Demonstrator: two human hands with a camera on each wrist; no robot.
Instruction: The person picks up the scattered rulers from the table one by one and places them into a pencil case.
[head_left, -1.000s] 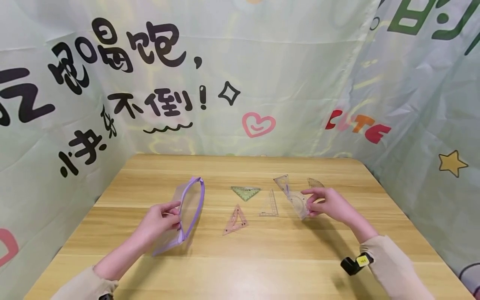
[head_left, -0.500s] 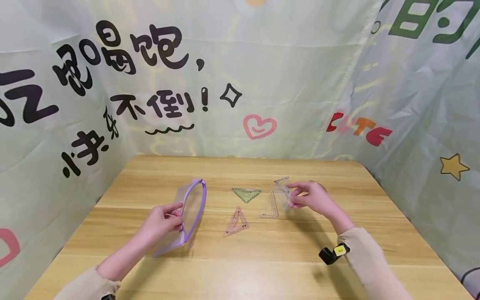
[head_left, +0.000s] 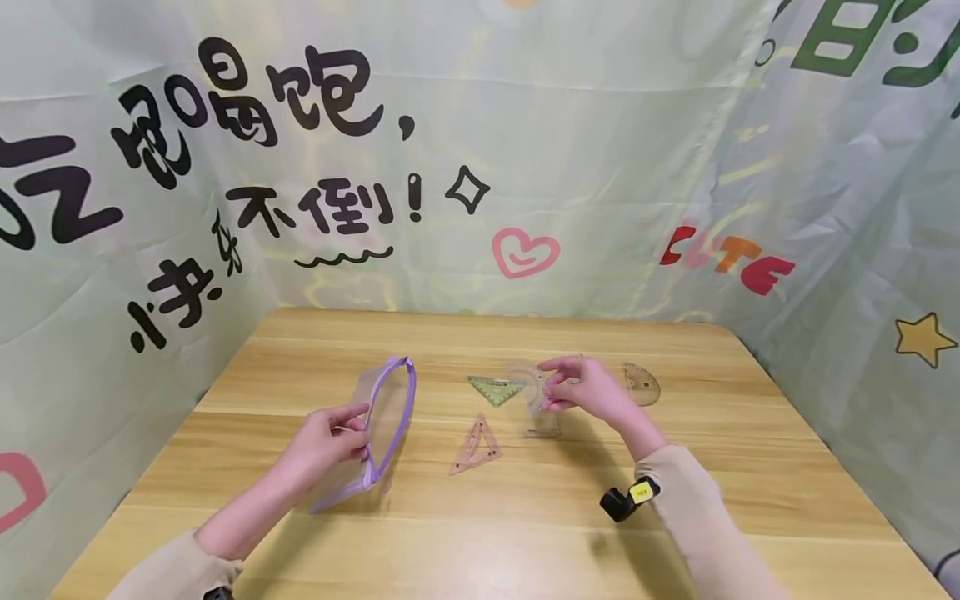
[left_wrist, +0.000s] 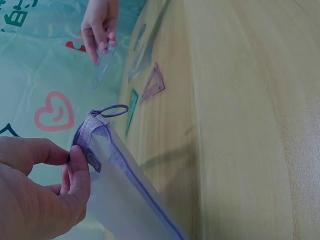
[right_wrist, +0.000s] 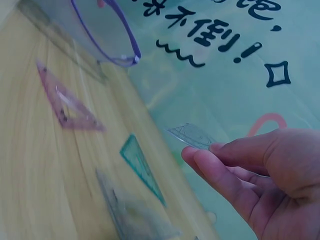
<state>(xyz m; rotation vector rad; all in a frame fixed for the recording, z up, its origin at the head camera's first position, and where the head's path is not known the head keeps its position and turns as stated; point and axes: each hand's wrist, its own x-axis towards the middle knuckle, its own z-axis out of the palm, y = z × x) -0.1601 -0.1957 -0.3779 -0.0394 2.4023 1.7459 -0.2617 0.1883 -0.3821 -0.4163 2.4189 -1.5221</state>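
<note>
My left hand [head_left: 330, 437] pinches the edge of a see-through zip pouch [left_wrist: 125, 205] with purple trim, at the left of the table. Its mouth gapes toward the right, an oval zipper rim. In my right hand [head_left: 588, 390], thumb and fingers pinch a clear set square [right_wrist: 192, 136] with a round scale on it, lifted above the table. In the head view that piece overlaps a green set square [head_left: 493, 392]. Nearer the front lies a pink set square [head_left: 492, 454]. A clear set square [right_wrist: 112, 205] lies below my right hand, partly hidden in the head view.
A clear half-round protractor [head_left: 643, 385] lies at the back right of the wooden table [head_left: 480, 533]. Printed cloth [head_left: 420, 275] hangs around the back and sides.
My right hand has carried the clear set square leftward from the right side of the table, uncovering the half-round protractor. My left hand keeps holding the pouch in place.
</note>
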